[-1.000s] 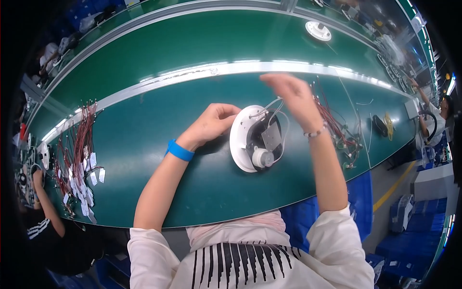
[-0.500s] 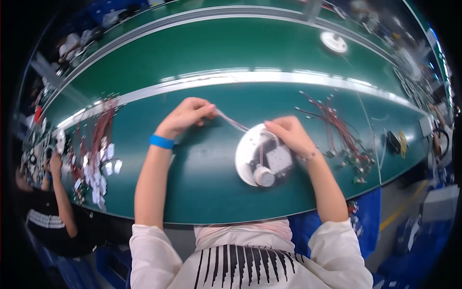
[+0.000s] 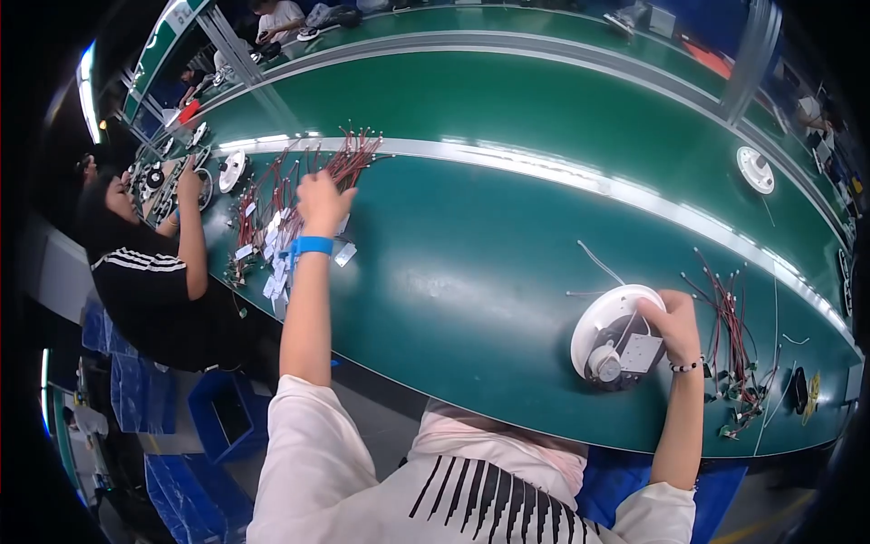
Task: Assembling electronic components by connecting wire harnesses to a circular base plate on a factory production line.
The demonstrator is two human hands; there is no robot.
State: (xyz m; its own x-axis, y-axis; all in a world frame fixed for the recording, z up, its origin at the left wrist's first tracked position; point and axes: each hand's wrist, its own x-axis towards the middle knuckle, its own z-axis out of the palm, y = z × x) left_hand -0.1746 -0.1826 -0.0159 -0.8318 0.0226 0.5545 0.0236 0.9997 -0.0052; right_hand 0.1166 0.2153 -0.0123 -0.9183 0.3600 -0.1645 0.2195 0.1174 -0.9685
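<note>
My right hand (image 3: pixel 672 325) grips the right rim of a white round housing (image 3: pixel 587 319), thumb over its edge. Inside the housing sit a dark centre, a pale rectangular plate (image 3: pixel 641 353) and a round white cylinder-like part (image 3: pixel 604 362). Thin pale wires (image 3: pixel 600 261) stick out from its upper left rim. Far to the left, my left hand (image 3: pixel 324 204), with a blue wristband, is over a pile of red-brown wires (image 3: pixel 353 159) with white tags. Its thumb stands apart from its fingers; I see nothing held in it, though the fingertips are partly hidden.
Right of the housing lies another bundle of red-brown wires (image 3: pixel 732 317) with small green boards. A black object (image 3: pixel 797 388) and yellow wire (image 3: pixel 811 399) lie farther right. Another white round unit (image 3: pixel 755 170) rests on the far surface. A co-worker (image 3: pixel 149 272) works at the left.
My left hand has let go of the housing's wires and moved left to the wire pile. The view has turned left; my right hand still holds the housing over the table.
</note>
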